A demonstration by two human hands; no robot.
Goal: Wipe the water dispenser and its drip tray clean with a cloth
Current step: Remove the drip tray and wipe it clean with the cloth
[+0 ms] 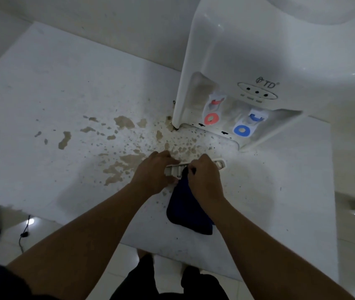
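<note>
Left hand (154,169) grips drip tray (220,163) at its left end; right hand (204,180) pinches dark blue cloth (185,211) vs tray, over stained counter (64,105), near water dispenser (258,61).

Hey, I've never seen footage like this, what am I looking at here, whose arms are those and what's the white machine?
This is one picture from a camera worn on a person's head, looking down at their own bare arms. The white machine is a water dispenser standing on a white counter, with a red tap and a blue tap. Brown stains spatter the counter in front of it. The left hand holds the white drip tray, taken out of the dispenser. The right hand grips a dark blue cloth against the tray.
</note>
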